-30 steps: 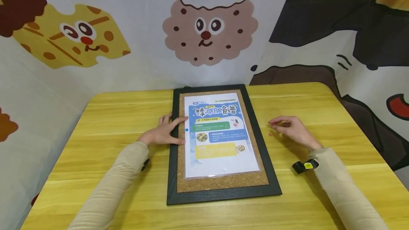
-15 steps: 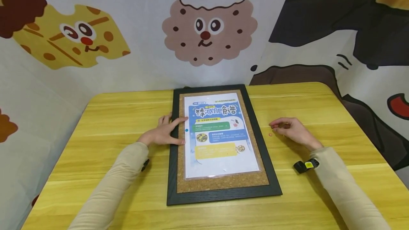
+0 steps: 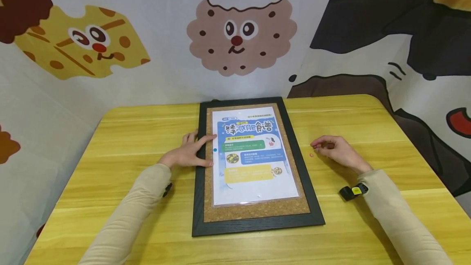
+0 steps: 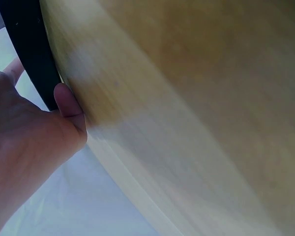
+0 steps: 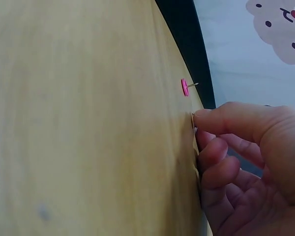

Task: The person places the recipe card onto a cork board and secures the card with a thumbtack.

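A black-framed cork board (image 3: 257, 216) lies on the table, bearing a sheet in a clear sleeve, a printed poster (image 3: 254, 191). A blue tack (image 3: 215, 149) sits near the sheet's left edge. My left hand (image 3: 187, 153) rests spread over the frame's left side, thumb and forefinger reaching onto the board, other fingers outside the frame. In the left wrist view one fingertip lies against the black frame (image 4: 32, 49). Right of the board, my right hand (image 3: 337, 150) pinches a small thin thing, apparently a thumbtack, seen edge-on. Beside its fingertips, a pink thumbtack (image 5: 185, 87) lies point up.
The yellow wood-grain table (image 3: 140, 199) runs back to a wall hanging (image 3: 154, 85) printed with cartoon food. A black wrist camera (image 3: 346, 193) is strapped by the right sleeve (image 3: 390, 207). The board's far end lies close to the wall.
My right hand has shifted slightly right and down, so the pink thumbtack near its fingertips shows more plainly. The left hand and the board stay as they were.
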`<state>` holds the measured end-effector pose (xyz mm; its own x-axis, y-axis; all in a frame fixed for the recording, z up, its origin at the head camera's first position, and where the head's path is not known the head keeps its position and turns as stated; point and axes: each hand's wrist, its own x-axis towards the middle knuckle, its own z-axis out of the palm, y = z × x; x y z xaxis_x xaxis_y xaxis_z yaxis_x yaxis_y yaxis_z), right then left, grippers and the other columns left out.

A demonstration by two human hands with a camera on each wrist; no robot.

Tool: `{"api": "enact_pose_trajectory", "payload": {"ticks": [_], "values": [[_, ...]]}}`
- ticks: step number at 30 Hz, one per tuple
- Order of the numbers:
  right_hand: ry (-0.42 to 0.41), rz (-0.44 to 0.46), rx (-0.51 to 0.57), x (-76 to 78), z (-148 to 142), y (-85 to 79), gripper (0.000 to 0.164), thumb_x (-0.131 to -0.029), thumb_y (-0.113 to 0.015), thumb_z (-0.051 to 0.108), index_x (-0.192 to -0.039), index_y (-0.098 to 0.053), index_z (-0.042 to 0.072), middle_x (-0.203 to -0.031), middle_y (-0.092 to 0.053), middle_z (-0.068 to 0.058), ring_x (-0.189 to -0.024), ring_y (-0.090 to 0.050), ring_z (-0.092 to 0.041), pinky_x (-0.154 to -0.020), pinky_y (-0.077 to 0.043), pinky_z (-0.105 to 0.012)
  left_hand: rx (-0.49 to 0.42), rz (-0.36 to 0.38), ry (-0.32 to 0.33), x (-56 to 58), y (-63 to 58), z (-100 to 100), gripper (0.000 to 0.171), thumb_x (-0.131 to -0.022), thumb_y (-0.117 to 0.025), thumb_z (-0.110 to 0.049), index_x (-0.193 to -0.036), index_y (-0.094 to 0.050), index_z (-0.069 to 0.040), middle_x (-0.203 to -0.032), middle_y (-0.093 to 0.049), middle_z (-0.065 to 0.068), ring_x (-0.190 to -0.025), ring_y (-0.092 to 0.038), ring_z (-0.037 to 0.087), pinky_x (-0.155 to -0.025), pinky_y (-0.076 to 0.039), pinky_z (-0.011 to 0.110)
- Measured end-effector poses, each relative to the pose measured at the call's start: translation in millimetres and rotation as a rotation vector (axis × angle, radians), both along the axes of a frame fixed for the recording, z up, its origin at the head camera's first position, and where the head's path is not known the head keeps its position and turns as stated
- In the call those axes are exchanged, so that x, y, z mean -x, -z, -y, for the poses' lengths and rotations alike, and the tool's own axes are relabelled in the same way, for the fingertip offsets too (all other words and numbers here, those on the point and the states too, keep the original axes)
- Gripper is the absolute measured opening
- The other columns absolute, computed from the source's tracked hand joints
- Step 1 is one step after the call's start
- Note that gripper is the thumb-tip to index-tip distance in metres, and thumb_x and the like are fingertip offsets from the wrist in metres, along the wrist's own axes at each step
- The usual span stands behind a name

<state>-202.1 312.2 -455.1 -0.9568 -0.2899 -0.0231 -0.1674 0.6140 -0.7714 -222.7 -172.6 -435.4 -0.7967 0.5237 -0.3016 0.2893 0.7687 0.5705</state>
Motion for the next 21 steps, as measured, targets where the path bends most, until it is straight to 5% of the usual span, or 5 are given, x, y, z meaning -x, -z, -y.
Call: {"api": "enact_pose_trajectory", "payload": {"ticks": [21], "values": [[-0.003,-0.011,-0.001,-0.6,4.4,1.9,0.020,-0.091,-0.067,0.004,-0.109,-0.067,-0.003,-0.101,-0.066,-0.016,-0.074,-0.057,-0.015,-0.061,-0.045,-0.023,0.003,-0.008,-0.001,-1.1,0.1,-0.8,0.089,-0.084,-0.072,-0.047,-0.154,-0.022,-0.024,-0.153,0.010,0.031,-0.139,0.008,0.048,-0.098,-0.018,0.075]]}}
